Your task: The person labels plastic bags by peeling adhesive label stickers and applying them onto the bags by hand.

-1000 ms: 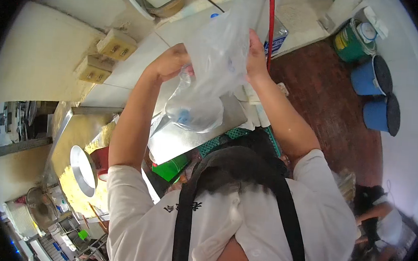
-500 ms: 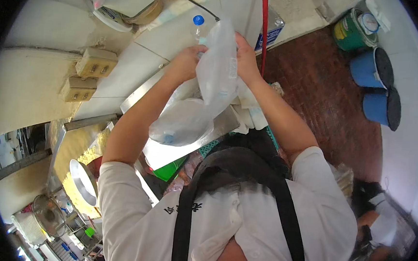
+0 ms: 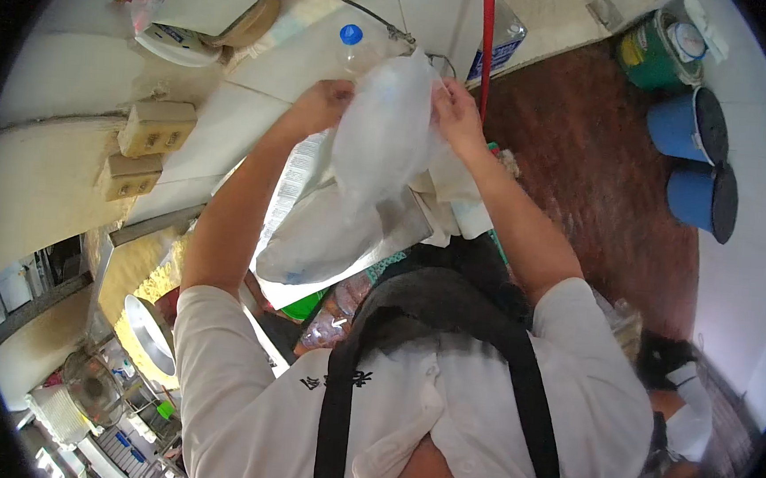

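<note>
Possibly, thin plastic bag (image 3: 381, 141) slips or tears, as right grip (image 3: 458, 120) pinches narrowly at one side, left grip (image 3: 321, 106) closed on other; left fingertips partly hidden. Bag's bulging lower part sags over metal tray (image 3: 409, 227); could snag on edge if dragged. Blue-capped bottle (image 3: 352, 52), just beside left grip, might tip if knocked. Versus earlier frame: grips wider apart, bag's upper part broader.

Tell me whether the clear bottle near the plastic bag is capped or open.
Capped: a blue cap sits on top of the clear bottle.
</note>
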`<state>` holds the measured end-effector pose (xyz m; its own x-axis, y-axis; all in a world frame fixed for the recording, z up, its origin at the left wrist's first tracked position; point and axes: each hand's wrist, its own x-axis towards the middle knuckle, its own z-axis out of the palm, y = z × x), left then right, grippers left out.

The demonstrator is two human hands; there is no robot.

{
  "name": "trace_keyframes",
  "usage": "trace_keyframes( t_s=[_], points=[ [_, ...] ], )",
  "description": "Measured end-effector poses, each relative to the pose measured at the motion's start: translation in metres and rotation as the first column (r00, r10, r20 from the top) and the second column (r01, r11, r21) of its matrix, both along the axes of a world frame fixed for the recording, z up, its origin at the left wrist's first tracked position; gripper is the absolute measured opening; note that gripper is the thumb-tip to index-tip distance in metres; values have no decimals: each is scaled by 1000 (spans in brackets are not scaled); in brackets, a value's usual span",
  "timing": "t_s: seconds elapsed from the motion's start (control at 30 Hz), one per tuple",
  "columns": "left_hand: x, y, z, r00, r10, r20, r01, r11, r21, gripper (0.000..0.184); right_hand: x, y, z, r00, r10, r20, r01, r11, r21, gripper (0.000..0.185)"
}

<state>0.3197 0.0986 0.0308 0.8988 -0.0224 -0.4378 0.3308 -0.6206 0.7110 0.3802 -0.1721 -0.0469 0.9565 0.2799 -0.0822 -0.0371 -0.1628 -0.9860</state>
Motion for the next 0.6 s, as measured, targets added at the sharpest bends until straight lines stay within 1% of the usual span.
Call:
trace_keyframes(
  t_s=[0.07, 0.1, 0.17, 0.27, 0.33, 0.37, 0.4, 0.43, 0.47, 0.53, 0.57, 0.6],
  points=[
    [0, 13, -15, 992, 58, 115, -72, 990, 121, 32, 4, -3, 25, 995, 12, 95, -10, 1000, -22, 33],
    [-8, 9, -6, 987, 63, 145, -71, 996, 47, 31, 5, -1, 23, 994, 24, 105, -19, 999, -48, 29],
    [-11, 7, -23, 973, -99, 208, 61, 981, 183, 29, 9, 6, 15, 991, 49, 128, -37, 994, -98, 22],
    [-22, 3, -86, 904, -344, 254, 229, 892, 391, 27, 9, 6, -23, 940, 41, 340, 39, 974, -225, 26],
    [-24, 1, -132, 885, -444, 141, 330, 811, 484, 27, 4, -6, -74, 969, 100, 227, -40, 966, -256, 31],
    [-19, 1, -158, 887, -461, 25, 388, 774, 501, 28, 3, -11, -90, 977, 128, 169, -79, 960, -270, 33],
    [-13, -2, -171, 878, -470, -89, 446, 735, 511, 28, 7, -11, -95, 980, 166, 107, -115, 920, -374, 36],
    [-11, -24, -140, 864, -501, -44, 431, 693, 579, 30, 11, -10, -99, 980, 196, 41, -154, 869, -470, 39],
    [-7, -27, -140, 886, -464, 10, 384, 745, 545, 30, 13, -11, -102, 975, 219, -32, -199, 806, -558, 41],
    [-5, -30, -149, 921, -376, 106, 290, 840, 459, 32, 18, -16, -100, 940, 223, 258, -39, 821, -570, 51],
    [-5, -39, -85, 937, -345, -51, 329, 824, 462, 39, 18, -19, -96, 892, 225, 392, 38, 828, -559, 56],
    [-2, -26, -84, 946, -316, -69, 319, 877, 359, 42, 18, -21, -76, 923, 205, 326, -54, 906, -419, 63]
  ],
)
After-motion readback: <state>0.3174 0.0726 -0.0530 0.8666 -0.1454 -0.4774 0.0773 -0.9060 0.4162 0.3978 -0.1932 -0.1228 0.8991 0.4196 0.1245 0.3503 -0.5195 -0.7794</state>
